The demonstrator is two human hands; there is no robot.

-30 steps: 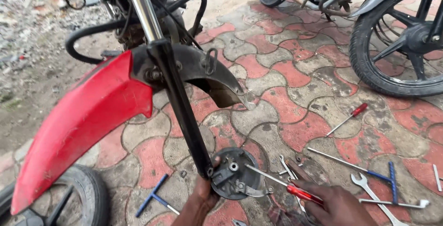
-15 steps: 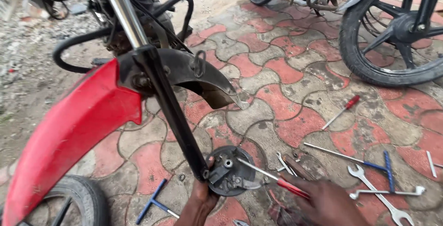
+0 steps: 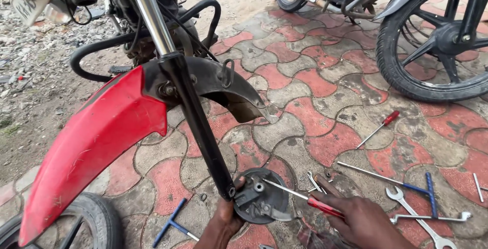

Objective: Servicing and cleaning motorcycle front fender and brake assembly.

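Left hand (image 3: 226,221) grips the rim of a round dark-grey metal brake plate (image 3: 260,196) (greasy cast finish, small boss and lever on its face), held at the foot of the black fork leg (image 3: 201,127). Right hand (image 3: 363,221) is closed around a red-handled screwdriver (image 3: 300,198); its thin steel shaft reaches onto the plate face. Above, a glossy red mudguard (image 3: 91,147) with scuffed paint, its black rear part curved and dusty; chrome fork tube (image 3: 150,12) on top. Ground is interlocking paving (image 3: 315,122), wavy red and grey blocks, grimy joints, turning to gravel and dirt on the left. Lying on the paving: second red-handled screwdriver (image 3: 378,128), blue T-handle wrench (image 3: 173,223), long rod tool with blue handle (image 3: 391,178), steel open-end spanner (image 3: 412,216). Treaded tyre (image 3: 99,218) lower left. Another motorcycle's black rear wheel (image 3: 437,40), spoked alloy, top right.
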